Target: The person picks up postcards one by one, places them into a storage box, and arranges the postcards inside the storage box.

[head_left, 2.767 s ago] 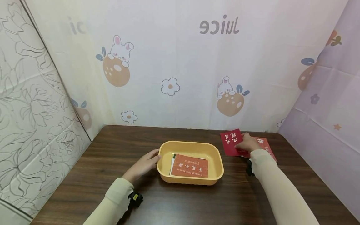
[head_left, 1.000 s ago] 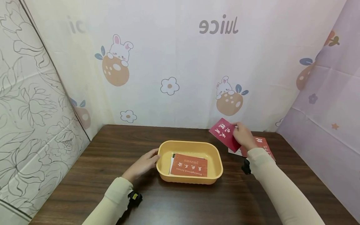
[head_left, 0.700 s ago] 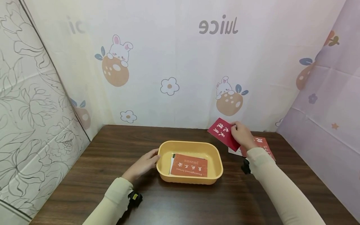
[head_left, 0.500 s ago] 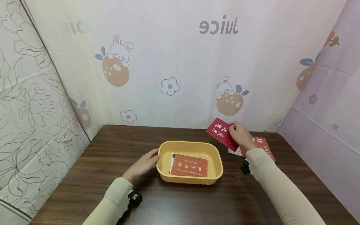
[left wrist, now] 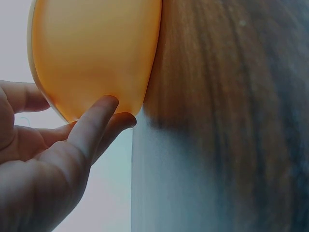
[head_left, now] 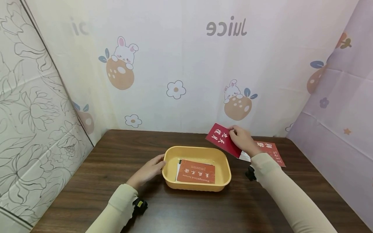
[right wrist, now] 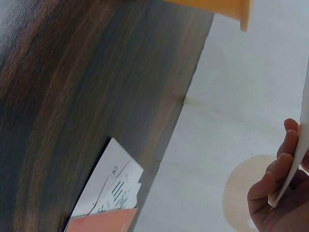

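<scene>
My right hand [head_left: 243, 139] pinches a dark red card [head_left: 220, 139] with white characters and holds it tilted above the table, right of and behind the yellow plastic basin [head_left: 196, 186]. The right wrist view has this held card [right wrist: 301, 140] nearly edge-on, the fingers curled along it. At the basin's left end, my left hand [head_left: 148, 171] grips the rim; in the left wrist view its fingers [left wrist: 94, 123] lie against the outer wall. An orange-red card [head_left: 196, 171] lies in the basin over a white-edged one. Most of what lies beneath is hidden.
On the table's right side lie an orange-red card [head_left: 272, 153] and a white printed card [head_left: 245, 156], partly behind the right hand and sleeve. The brown wooden table [head_left: 186, 210] ends at a patterned curtain [head_left: 180, 110] behind.
My right hand has lifted the dark red card off the cards at right, turned it, and moved it left toward the basin. More of the cards beneath shows. The left hand stays at the rim.
</scene>
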`<state>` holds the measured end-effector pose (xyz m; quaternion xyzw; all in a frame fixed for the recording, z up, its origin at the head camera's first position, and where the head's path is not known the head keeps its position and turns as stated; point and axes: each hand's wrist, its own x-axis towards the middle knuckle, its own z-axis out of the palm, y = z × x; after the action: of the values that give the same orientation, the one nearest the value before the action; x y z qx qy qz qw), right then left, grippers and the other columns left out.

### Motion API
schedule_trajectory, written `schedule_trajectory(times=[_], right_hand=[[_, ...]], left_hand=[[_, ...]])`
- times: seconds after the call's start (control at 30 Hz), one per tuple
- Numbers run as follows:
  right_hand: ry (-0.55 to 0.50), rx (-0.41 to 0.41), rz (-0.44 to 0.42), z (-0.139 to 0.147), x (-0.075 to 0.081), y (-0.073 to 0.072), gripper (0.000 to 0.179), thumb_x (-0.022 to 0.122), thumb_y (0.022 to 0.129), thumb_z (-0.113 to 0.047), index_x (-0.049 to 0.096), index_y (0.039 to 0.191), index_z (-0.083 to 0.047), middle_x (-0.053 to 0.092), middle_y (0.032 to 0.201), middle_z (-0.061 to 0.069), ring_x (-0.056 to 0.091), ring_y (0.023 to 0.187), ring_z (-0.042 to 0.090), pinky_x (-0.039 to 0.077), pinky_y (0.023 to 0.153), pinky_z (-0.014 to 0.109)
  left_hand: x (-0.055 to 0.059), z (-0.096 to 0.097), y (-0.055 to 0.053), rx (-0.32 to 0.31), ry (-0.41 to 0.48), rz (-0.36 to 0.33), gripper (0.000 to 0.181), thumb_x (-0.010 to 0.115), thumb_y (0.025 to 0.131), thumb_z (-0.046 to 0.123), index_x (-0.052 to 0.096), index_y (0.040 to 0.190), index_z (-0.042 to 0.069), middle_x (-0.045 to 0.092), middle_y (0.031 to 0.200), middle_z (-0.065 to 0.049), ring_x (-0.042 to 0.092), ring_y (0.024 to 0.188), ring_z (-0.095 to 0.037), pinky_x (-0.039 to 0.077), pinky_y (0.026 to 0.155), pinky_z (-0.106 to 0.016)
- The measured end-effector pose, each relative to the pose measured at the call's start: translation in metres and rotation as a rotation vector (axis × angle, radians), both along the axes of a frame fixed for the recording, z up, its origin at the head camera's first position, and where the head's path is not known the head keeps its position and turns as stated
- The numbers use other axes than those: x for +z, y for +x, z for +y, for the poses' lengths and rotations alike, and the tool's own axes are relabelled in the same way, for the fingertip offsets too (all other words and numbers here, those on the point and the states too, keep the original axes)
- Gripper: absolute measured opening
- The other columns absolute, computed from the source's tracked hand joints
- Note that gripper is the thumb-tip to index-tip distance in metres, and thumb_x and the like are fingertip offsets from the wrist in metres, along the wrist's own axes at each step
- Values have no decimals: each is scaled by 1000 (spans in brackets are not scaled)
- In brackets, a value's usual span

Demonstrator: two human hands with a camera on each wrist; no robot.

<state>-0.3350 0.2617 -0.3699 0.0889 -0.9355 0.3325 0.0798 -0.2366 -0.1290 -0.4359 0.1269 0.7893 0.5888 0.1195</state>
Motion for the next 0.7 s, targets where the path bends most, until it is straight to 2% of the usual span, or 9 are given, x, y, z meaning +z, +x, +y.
schedule_trajectory(times=[0.2,0.43,0.7], right_hand=[[15,47,17,-12,2,3,33,43,105,-21,60,127,-3,63,118,22,63,86,29,58,66,33],[49,178,-33,-30,5,13,27,47,105,-17,62,123,-3,66,109,17,61,82,24,58,67,33],[103,279,-4,-46,7,19,25,50,104,-15,65,122,-6,67,113,12,60,92,23,56,78,36]], left_hand=[[0,0,0,8,3,5,49,45,108,23,37,153,4,49,145,-18,56,124,-31,50,99,-46],[0,0,0,3,2,-2,50,46,108,24,36,154,6,48,146,-18,56,125,-31,50,99,-46],[-1,1,0,7,5,-5,50,45,108,23,37,153,5,48,146,-18,55,125,-31,50,99,-45]])
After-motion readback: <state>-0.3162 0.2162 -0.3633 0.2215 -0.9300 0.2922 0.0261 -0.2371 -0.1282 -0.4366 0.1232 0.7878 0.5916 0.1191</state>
